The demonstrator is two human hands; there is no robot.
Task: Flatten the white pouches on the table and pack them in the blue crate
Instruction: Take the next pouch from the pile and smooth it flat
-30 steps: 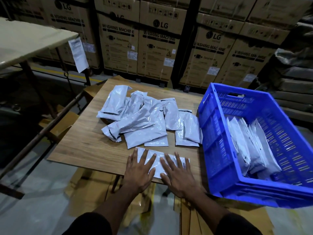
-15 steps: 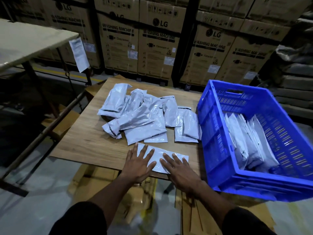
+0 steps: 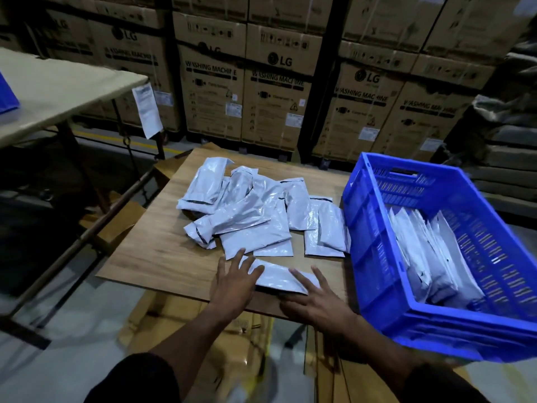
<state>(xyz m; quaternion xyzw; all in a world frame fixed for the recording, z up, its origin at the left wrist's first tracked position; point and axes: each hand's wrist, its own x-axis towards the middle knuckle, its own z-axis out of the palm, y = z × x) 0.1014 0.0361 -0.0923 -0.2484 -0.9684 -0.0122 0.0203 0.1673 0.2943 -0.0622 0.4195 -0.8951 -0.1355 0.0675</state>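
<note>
Both hands flat on one pouch at the counter's near edge.
Left hand (image 3: 232, 286) and right hand (image 3: 315, 301), fingers spread and released, press a flat white plastic pouch (image 3: 280, 279) on the wooden counter (image 3: 162, 251); the blue slatted plastic crate (image 3: 377, 286) stands just beside.

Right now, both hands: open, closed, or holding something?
Left hand: open, fingers spread, flat on the left end of the white pouch.
Right hand: open, flat at the pouch's right end, gripping nothing.

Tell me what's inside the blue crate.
The blue crate holds white pouches standing on edge in a row, leaning against its left wall. The right side looks bare. The crate floor beneath the pouches is covered.
</note>
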